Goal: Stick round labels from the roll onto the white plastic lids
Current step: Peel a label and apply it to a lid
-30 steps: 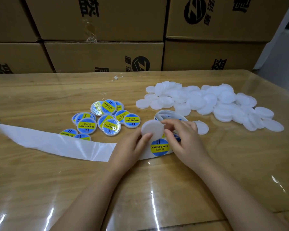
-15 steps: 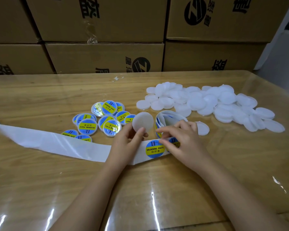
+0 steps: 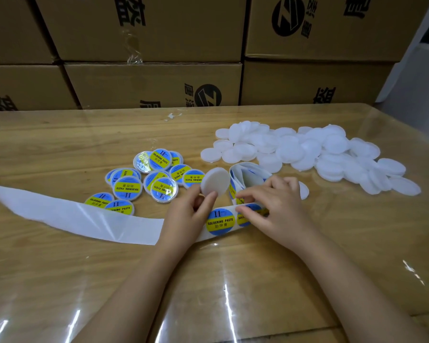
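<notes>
Cardboard boxes (image 3: pixel 154 82) back a table (image 3: pixel 332 243). On the head view I see the left hand (image 3: pixel 186 219) pinching a blank lid (image 3: pixel 216 181), raised beside the roll (image 3: pixel 248 177); the right hand (image 3: pixel 275 206) pinches a label (image 3: pixel 242 219) on the strip (image 3: pixel 97 219). Spare lids (image 3: pixel 307 149) lie right, labelled lids (image 3: pixel 156 179) left.

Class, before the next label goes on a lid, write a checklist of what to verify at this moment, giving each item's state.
1. Blank lid held by left hand: ok.
2. Lid's visible face bare: ok.
3. Leading label peeled off backing strip: not ok, lies flat.
4. Right hand grips the second label: cannot tell.
5. Pile of blank lids stocked: ok.
</notes>
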A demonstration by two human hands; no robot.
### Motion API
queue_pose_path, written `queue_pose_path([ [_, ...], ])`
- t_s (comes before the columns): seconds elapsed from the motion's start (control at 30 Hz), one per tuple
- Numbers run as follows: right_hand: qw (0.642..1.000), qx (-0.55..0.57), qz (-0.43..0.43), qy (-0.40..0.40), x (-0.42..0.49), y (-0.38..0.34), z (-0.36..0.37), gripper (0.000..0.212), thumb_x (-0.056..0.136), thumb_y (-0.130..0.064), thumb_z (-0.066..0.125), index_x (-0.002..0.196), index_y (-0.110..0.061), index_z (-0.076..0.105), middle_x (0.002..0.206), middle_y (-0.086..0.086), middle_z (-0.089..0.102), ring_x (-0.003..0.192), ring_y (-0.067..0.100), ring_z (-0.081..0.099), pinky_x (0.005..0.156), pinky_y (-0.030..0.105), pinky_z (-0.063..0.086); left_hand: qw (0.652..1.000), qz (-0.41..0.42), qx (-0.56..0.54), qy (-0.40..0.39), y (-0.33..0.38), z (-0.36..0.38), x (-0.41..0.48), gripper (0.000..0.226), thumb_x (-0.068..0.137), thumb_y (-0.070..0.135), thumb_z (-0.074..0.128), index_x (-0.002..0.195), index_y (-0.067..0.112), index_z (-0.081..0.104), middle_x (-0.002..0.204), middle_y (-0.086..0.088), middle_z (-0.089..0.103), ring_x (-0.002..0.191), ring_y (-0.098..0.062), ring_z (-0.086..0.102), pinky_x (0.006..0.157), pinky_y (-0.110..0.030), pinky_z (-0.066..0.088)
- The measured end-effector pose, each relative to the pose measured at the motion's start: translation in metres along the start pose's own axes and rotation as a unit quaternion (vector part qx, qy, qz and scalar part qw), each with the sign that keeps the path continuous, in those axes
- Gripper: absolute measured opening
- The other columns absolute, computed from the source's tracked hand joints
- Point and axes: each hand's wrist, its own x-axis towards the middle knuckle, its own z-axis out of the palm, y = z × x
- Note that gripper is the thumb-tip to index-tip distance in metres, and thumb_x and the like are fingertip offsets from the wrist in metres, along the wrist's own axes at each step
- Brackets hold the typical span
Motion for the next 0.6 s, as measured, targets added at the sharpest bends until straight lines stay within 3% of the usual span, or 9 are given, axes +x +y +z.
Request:
queue_pose_path([
  [0.2,0.997,-0.075,0.004,-0.009,-0.001,-0.001,0.001,0.02,0.084,-0.044,0.057,0.083,-0.028,0.07,0.073,-0.016,0.062,0.075,0.014,0.048,0.077,0.029,0.022,0.999,-0.029,-0.007,0.02,-0.002,0.001,0.001,0.028,0.09,0.025,0.06,0.065,0.026,0.047,0.048,0.013,0.044,0.048,-0.003,0.038,0.049,-0.016,0.031],
  [0.43,0.986,-0.162,0.022,-0.025,-0.002,-0.004,0.004,0.033,0.086,-0.049,0.045,0.083,-0.029,0.07,0.082,-0.014,0.063,0.079,0.017,0.049,0.077,0.033,0.025,0.998,-0.057,0.0,0.029,-0.003,0.0,0.003,0.027,0.091,0.025,0.059,0.066,0.025,0.048,0.046,0.013,0.044,0.047,-0.002,0.04,0.048,-0.013,0.032],
  [0.6,0.994,-0.082,-0.067,0.014,-0.003,-0.008,0.01,0.011,0.085,-0.035,0.062,0.091,-0.031,0.069,0.095,-0.021,0.064,0.088,0.013,0.049,0.083,0.031,0.024,0.998,-0.063,-0.024,0.018,-0.002,0.0,0.004,0.019,0.09,0.024,0.061,0.072,0.02,0.056,0.04,0.01,0.038,0.044,-0.005,0.034,0.047,-0.015,0.03],
])
